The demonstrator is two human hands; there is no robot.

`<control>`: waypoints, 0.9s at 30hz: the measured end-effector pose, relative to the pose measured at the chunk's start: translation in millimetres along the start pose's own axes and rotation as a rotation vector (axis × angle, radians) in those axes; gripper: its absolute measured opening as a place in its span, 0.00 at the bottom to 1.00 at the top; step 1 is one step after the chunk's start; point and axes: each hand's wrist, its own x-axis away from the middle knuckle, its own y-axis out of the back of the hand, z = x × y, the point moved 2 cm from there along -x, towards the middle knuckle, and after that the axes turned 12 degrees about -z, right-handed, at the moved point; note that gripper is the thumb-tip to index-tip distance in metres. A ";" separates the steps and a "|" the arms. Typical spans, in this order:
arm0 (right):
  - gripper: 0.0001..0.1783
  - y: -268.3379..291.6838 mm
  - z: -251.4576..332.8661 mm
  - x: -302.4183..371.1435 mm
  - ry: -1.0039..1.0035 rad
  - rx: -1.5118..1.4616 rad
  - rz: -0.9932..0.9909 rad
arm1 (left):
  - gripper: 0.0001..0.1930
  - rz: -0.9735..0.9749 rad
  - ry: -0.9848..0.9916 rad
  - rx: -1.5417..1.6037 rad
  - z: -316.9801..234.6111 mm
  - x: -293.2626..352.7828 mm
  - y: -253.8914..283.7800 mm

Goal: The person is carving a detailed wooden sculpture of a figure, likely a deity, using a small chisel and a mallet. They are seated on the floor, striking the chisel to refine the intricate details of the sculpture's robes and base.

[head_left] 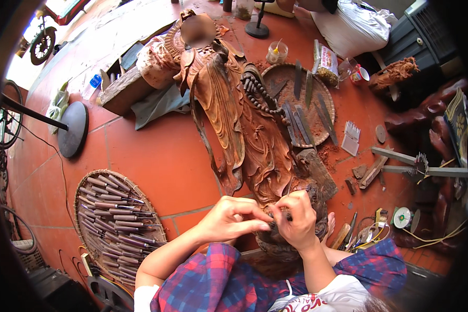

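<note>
A large carved wooden statue (260, 151) in flowing robes, with a string of beads, lies on its back, its base end toward me. Both my hands are close together over that carved base. My left hand (236, 218) comes from the left with thumb and fingertips pinched. Beside it, my right hand (297, 221) is also closed, fingers curled and tips pressed together, almost meeting the left fingertips. Whatever lies between the fingertips is too small and hidden to make out.
At left lies a round woven tray (80, 200) full of wooden-handled carving chisels. Flat files lie on another woven tray (325, 136) right of the statue. A wooden block (122, 91) props its upper end. A black round stand base (74, 130) and a white sack (356, 28) stand farther off.
</note>
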 end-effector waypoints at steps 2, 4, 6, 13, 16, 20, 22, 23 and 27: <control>0.13 -0.7 -6.2 9.0 -0.232 -0.147 -0.123 | 0.10 -0.118 -0.058 0.002 0.2 1.2 7.2; 0.14 4.5 -6.2 9.4 -0.267 -0.153 -0.056 | 0.11 -0.244 -0.187 -0.302 7.2 3.8 12.2; 0.15 3.3 -6.5 13.5 -0.215 -0.188 -0.037 | 0.15 -0.302 -0.327 -0.433 15.4 7.6 11.3; 0.25 -1.6 0.4 30.8 -0.091 -0.132 0.010 | 0.22 -0.293 -0.621 -0.685 30.4 13.8 -4.9; 0.26 -3.6 7.0 26.1 0.037 -0.048 0.035 | 0.19 -0.248 -0.717 -0.749 32.6 17.8 -5.4; 0.21 -4.2 21.0 14.9 0.119 0.020 0.093 | 0.20 -0.310 -0.686 -0.724 38.9 15.2 -1.3; 0.21 -9.2 22.6 5.7 0.168 -0.154 0.125 | 0.19 -0.337 -0.668 -0.720 38.5 10.7 1.2; 0.20 -11.7 21.1 8.6 0.204 -0.293 0.203 | 0.18 -0.352 -0.649 -0.706 39.1 9.6 -2.4; 0.17 -29.5 14.1 16.6 0.208 -0.501 0.343 | 0.16 -0.356 -0.658 -0.727 45.4 3.2 -7.9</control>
